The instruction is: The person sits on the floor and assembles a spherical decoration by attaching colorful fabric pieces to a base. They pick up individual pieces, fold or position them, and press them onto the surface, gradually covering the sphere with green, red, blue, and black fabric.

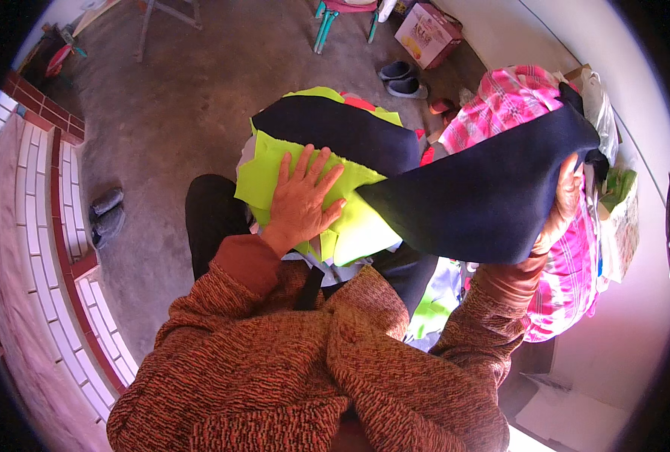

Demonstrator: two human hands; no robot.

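A pile of fabric pieces rests at my lap, with neon yellow-green cloth (263, 169) on its near side and a dark navy cloth piece (335, 128) across its top. My left hand (305, 192) lies flat on the yellow-green cloth, fingers spread, gripping nothing. Out to the right, my right hand (565, 203) grips the edge of another navy cloth piece (478, 188), fingers curled over it and partly hidden. That piece is stretched sideways; its narrow left end meets the yellow-green cloth.
Beside me on the right bulges a pink plaid bundle (493, 105), with plastic bags (602, 113) against the wall. Dark slippers (403, 79) and a carton (429, 34) stand ahead. More shoes (107, 215) sit at left near a white-tiled ledge (41, 218). A green-legged stool (325, 30) is at the far side.
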